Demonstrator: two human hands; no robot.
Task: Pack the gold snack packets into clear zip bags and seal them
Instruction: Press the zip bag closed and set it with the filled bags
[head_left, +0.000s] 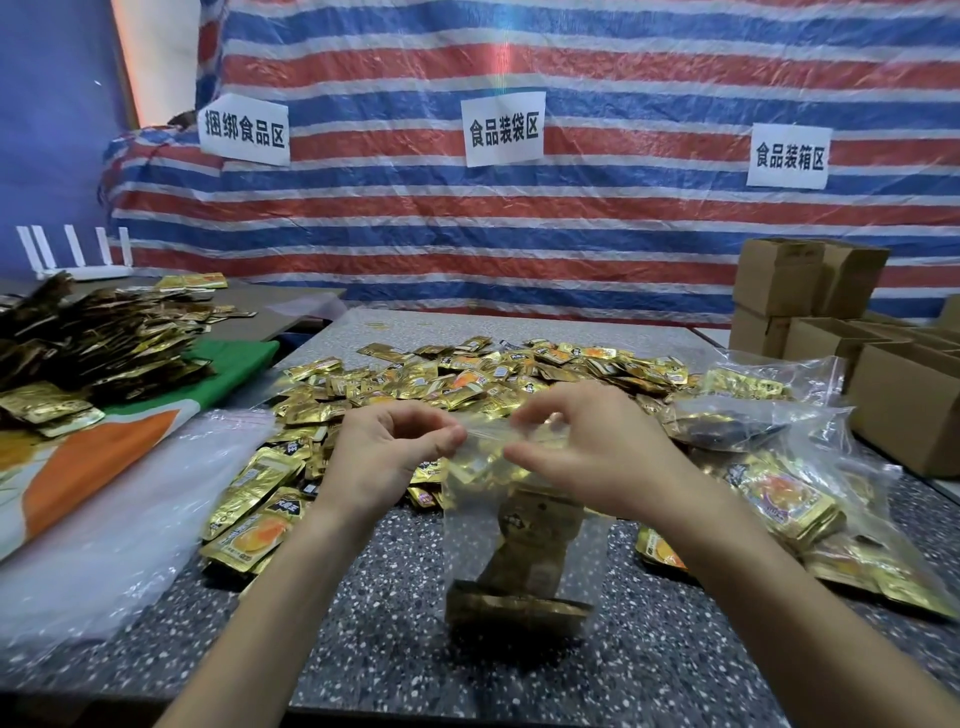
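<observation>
A clear zip bag (470, 525) hangs upright over the speckled table (374, 639), with gold snack packets (524, 582) inside it at the bottom. My left hand (384, 457) pinches the bag's top edge at its left end. My right hand (587, 447) pinches the same top strip at its right end. A wide heap of loose gold packets (467, 379) lies on the table just behind my hands. More loose packets (249, 519) lie to the left of the bag.
Filled clear bags (779, 499) of packets lie at the right. A stack of empty clear bags (119, 519) lies at the left. A second heap of packets (93, 332) covers the left table. Cardboard boxes (904, 395) stand at the far right. A striped tarp (519, 218) hangs behind.
</observation>
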